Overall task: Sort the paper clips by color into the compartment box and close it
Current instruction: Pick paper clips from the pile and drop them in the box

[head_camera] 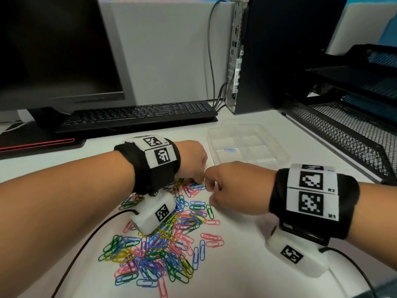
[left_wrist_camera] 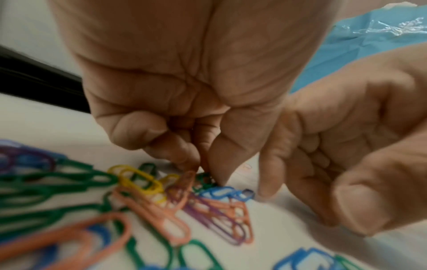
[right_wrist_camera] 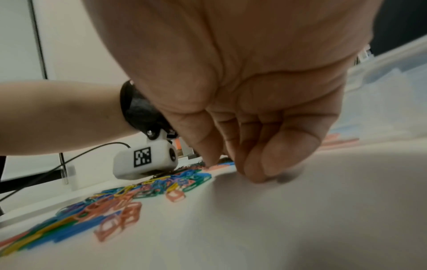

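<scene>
A heap of loose paper clips in blue, green, pink, yellow and purple lies on the white desk in front of me. Behind it to the right stands the clear compartment box, lid off, with one blue clip in a compartment. My left hand reaches down to the far edge of the heap. Its thumb and fingertips pinch a clip there that looks green. My right hand is right beside it with fingers curled. Its index fingertip touches the desk next to a blue clip. I see nothing held in it.
A black keyboard and a dark monitor stand behind the heap. A computer tower and black mesh trays line the right side. Thin black cables run from the wrist cameras across the desk.
</scene>
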The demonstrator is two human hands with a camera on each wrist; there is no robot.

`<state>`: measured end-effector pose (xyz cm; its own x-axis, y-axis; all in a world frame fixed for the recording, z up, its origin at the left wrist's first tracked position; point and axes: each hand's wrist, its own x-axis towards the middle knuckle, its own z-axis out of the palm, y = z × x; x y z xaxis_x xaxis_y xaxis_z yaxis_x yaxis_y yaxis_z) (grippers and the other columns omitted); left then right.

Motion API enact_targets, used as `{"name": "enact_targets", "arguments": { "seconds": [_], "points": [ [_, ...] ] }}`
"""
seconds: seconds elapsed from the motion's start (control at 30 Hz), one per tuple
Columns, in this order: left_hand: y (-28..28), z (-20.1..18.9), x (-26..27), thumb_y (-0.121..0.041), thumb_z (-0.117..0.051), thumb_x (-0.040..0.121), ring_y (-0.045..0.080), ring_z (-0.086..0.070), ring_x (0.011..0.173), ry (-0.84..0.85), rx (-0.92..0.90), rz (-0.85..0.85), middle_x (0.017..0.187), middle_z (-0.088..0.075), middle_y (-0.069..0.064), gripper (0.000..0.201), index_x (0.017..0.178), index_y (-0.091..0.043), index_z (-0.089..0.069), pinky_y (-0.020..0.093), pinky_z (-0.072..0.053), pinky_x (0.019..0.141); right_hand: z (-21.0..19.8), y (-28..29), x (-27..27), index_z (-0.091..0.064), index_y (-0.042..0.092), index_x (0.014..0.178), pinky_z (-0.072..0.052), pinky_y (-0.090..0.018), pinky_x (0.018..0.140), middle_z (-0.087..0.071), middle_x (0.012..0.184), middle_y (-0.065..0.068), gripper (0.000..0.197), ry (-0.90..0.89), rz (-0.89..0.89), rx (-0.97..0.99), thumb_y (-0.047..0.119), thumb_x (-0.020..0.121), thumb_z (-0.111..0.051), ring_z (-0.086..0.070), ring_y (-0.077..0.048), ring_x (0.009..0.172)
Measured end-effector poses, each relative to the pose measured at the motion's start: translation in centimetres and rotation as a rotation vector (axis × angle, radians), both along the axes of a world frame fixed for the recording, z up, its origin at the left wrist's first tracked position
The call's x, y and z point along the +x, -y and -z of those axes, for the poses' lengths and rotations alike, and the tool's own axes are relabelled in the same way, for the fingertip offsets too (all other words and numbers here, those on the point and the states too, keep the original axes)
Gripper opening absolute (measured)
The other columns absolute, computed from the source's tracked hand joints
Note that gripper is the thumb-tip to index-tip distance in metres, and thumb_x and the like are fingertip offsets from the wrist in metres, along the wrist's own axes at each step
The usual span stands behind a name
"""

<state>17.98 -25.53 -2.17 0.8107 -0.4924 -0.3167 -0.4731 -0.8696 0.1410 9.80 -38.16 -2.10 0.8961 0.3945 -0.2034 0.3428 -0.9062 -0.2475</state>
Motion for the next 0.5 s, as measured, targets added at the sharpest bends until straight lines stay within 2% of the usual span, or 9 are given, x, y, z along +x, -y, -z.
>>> {"name": "enact_targets", "arguments": {
  "seconds": [0.13, 0.2, 0.3, 0.37, 0.43, 0.5],
  "points": [
    [-1.3, -0.6, 0.9, -0.021, -0.074, 0.076, 0.009, -0.052, 0.052, -0.099, -0.109, -0.086, 0.061, -0.062, -0.005, 0.01, 0.078, -0.015, -0.067, 0.02, -0.042, 0.052, 0.2, -0.4, 1.0, -0.057, 0.018, 0.113, -0.043, -0.03, 0.074, -0.062, 0.104, -0.002, 0.027, 0.021, 0.032, -0.007, 0.031, 0.09, -0.06, -0.056, -0.023, 0.094],
    [-2.1, -0.9, 1.4, -0.014, -0.073, 0.076, 0.011, -0.052, 0.046, -0.17, -0.202, -0.148, 0.058, -0.063, 0.0, 0.01, 0.072, -0.013, -0.063, 0.022, -0.043, 0.049, 0.4, -0.6, 1.3, -0.056, 0.018, 0.112, -0.043, -0.03, 0.075, -0.06, 0.105, -0.002, 0.026, 0.027, 0.029, -0.026, 0.031, 0.09, -0.06, -0.055, -0.024, 0.096],
    [-3.1, -1.6, 2.1, -0.004, -0.071, 0.075, 0.013, -0.055, 0.048, -0.223, -0.362, -0.206, 0.056, -0.064, 0.004, 0.014, 0.068, -0.011, -0.061, 0.023, -0.043, 0.047, 0.6, -1.2, 1.7, -0.053, 0.018, 0.103, -0.04, -0.03, 0.067, -0.059, 0.099, -0.002, 0.015, 0.03, 0.014, -0.042, 0.025, 0.091, -0.058, -0.054, -0.024, 0.089],
    [-3.3, -2.3, 2.6, -0.001, -0.071, 0.075, 0.015, -0.057, 0.051, -0.216, -0.439, -0.209, 0.061, -0.067, 0.008, 0.013, 0.07, -0.011, -0.064, 0.024, -0.044, 0.048, 0.7, -1.6, 2.1, -0.05, 0.018, 0.094, -0.036, -0.029, 0.059, -0.058, 0.094, -0.002, 0.007, 0.029, -0.011, -0.058, 0.02, 0.092, -0.056, -0.053, -0.024, 0.085],
    [-2.9, -3.1, 3.1, 0.0, -0.07, 0.076, 0.016, -0.059, 0.056, -0.196, -0.502, -0.205, 0.071, -0.069, 0.013, 0.011, 0.076, -0.01, -0.066, 0.026, -0.046, 0.052, 0.8, -2.0, 2.5, -0.049, 0.018, 0.09, -0.035, -0.025, 0.056, -0.055, 0.09, -0.001, 0.006, 0.023, -0.038, -0.09, 0.014, 0.092, -0.053, -0.054, -0.024, 0.084],
    [-2.0, -3.7, 3.6, 0.001, -0.068, 0.079, 0.015, -0.06, 0.059, -0.171, -0.548, -0.197, 0.074, -0.07, 0.011, 0.011, 0.084, -0.009, -0.068, 0.026, -0.048, 0.054, 0.9, -2.2, 2.6, -0.052, 0.016, 0.091, -0.035, -0.023, 0.056, -0.054, 0.089, -0.001, 0.006, 0.011, -0.055, -0.117, 0.011, 0.092, -0.05, -0.054, -0.024, 0.083]
  ]
}}
